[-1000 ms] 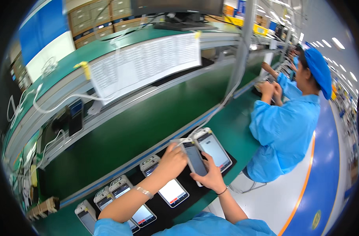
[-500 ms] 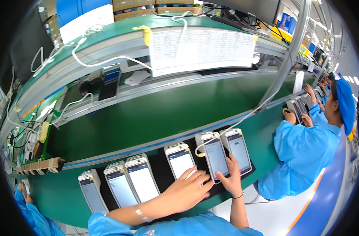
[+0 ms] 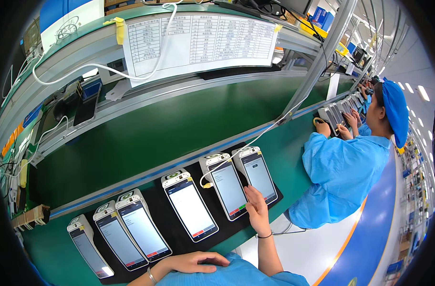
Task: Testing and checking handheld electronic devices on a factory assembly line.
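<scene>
Several white payment terminals with lit screens lie in a row on a black mat. My right hand (image 3: 257, 209) is raised with its fingers stretched out, beside the lower right corner of a cabled terminal (image 3: 228, 190). It overlaps the edge of the rightmost terminal (image 3: 260, 176); whether it touches either one I cannot tell. My left hand (image 3: 198, 262) rests low against my blue smock, fingers extended and holding nothing. Above it lies a terminal with a bright white screen (image 3: 191, 207). Three more stand to the left, among them the leftmost terminal (image 3: 90, 250).
A white cable (image 3: 267, 129) with a yellow-wrapped end hangs across the cabled terminal. Behind the black mat (image 3: 155, 202) runs a green conveyor belt (image 3: 146, 133) with a metal rail. A printed sheet (image 3: 203, 45) hangs from the shelf. At right sits a co-worker in blue (image 3: 341, 162).
My left hand has drawn back from the terminals to my smock. My right hand has lifted off the cabled terminal's screen. The view has shifted right, and more of the screens shows.
</scene>
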Demonstrator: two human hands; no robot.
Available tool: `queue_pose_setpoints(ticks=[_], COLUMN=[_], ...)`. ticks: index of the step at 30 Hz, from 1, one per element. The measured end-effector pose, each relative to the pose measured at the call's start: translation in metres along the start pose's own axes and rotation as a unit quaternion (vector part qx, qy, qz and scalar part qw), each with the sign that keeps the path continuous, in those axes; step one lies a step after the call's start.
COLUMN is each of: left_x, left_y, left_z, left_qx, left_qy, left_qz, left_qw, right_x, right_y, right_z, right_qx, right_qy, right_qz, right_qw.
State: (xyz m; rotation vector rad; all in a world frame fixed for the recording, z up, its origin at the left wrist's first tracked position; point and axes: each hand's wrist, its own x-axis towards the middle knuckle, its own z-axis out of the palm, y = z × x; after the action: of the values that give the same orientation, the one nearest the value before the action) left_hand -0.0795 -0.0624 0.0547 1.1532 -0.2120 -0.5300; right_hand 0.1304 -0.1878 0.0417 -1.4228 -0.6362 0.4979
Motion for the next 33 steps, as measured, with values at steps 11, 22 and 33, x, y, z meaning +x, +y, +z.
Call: queue_pose_setpoints(ticks=[11,22,33], left_x=[0.015,0.015,0.012], left_y=[-0.011,-0.011,-0.012], left_z=[-0.005,-0.006,-0.008], left_qx=[-0.087,-0.108,-0.117], left_qy=[0.02,0.03,0.033], left_qz=[-0.056,-0.061,-0.07], left_qw=[0.994,0.992,0.99], right_x=[0.0,0.0,0.018], right_y=[-0.001,0.002,-0.036], right_z=[0.0,-0.001,0.001], right_qx=[-0.011,-0.004,-0.338], right_qy=[0.001,-0.001,0.121], right_qz=[0.01,-0.002,-0.148], right_qw=[1.0,1.0,0.922])
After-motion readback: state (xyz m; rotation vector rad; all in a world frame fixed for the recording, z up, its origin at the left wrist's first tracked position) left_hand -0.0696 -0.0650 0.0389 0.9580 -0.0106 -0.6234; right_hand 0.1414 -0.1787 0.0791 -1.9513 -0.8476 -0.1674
